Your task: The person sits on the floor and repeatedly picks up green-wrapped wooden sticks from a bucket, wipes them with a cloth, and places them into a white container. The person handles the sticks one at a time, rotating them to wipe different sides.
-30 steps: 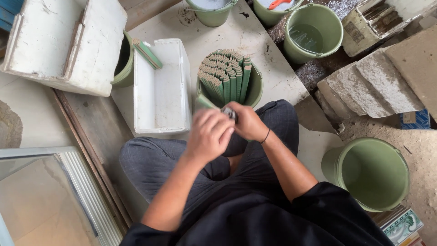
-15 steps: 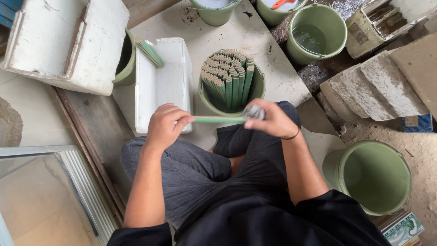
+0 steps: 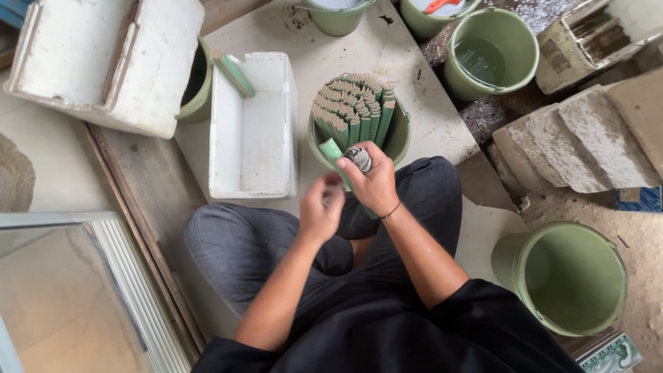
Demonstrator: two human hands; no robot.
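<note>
I sit cross-legged. My right hand (image 3: pixel 369 183) grips a long green strip (image 3: pixel 332 151) upright, with a small grey pad (image 3: pixel 358 159) held against it by the fingers. My left hand (image 3: pixel 319 211) is closed on the strip's lower part, just left of the right hand. Right behind both hands stands a green bucket (image 3: pixel 400 135) packed with several upright green strips (image 3: pixel 351 107).
A white foam tray (image 3: pixel 252 128) lies left of the bucket, one green strip (image 3: pixel 233 72) on its far corner. Several green buckets: one at right front (image 3: pixel 570 276), one with water (image 3: pixel 492 55) at back. Concrete blocks (image 3: pixel 587 138) at right, a white foam box (image 3: pixel 103 62) at back left.
The strip was held level between hands spread apart; now it stands upright and both hands have come together in front of the bucket.
</note>
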